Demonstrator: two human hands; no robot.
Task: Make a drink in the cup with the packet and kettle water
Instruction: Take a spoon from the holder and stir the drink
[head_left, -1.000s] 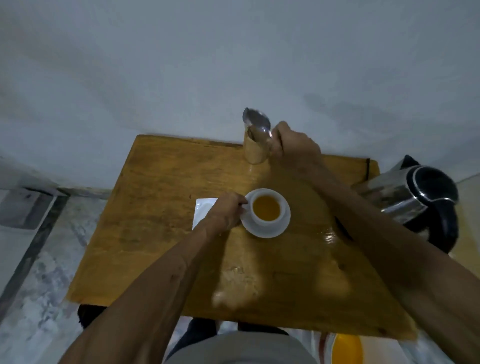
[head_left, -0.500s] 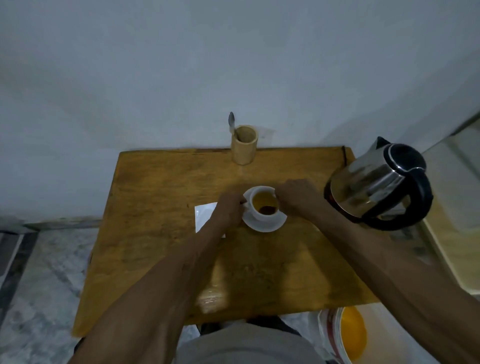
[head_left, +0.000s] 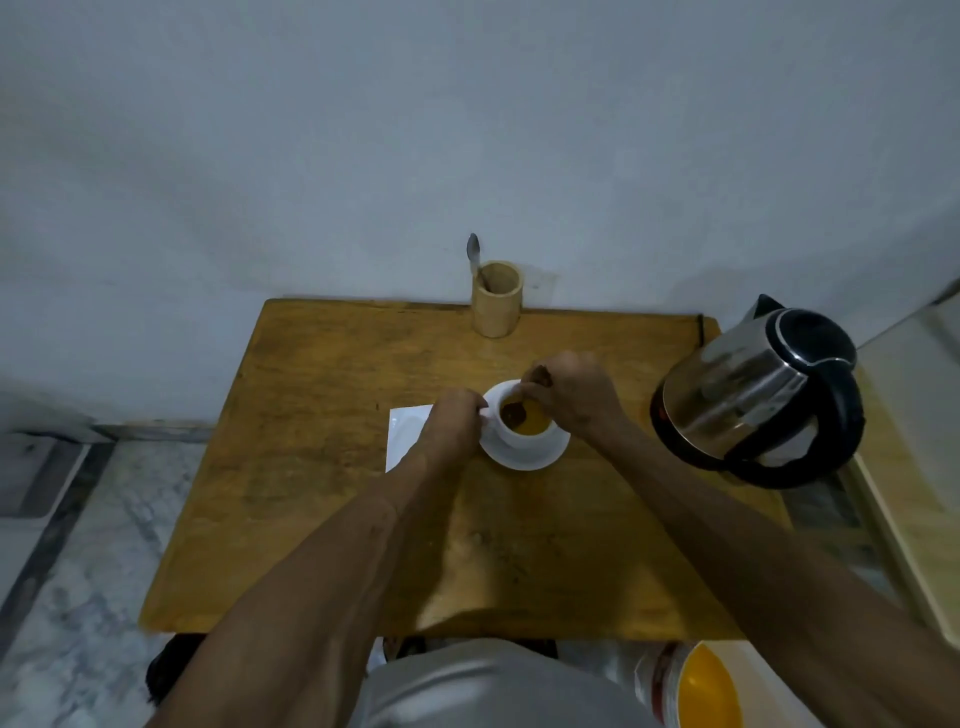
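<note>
White cup (head_left: 522, 428) on saucer (head_left: 524, 457), table (head_left: 322, 467) centre, amber liquid inside. L hand (head_left: 454, 421) closed on cup handle. R hand (head_left: 571, 395) pinches a spoon (head_left: 517, 413) dipped in cup. Packet (head_left: 405, 434) flat, left of saucer. Kettle (head_left: 758, 395) at right edge.

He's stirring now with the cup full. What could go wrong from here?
1. The cup looks nearly full, so the right hand stirring with a spoon could slop liquid onto the saucer or packet.
2. The left hand grips only the handle; a hard stir might tip the cup.
3. The kettle sits near the right forearm, so a wide pull-back could bump it.
</note>
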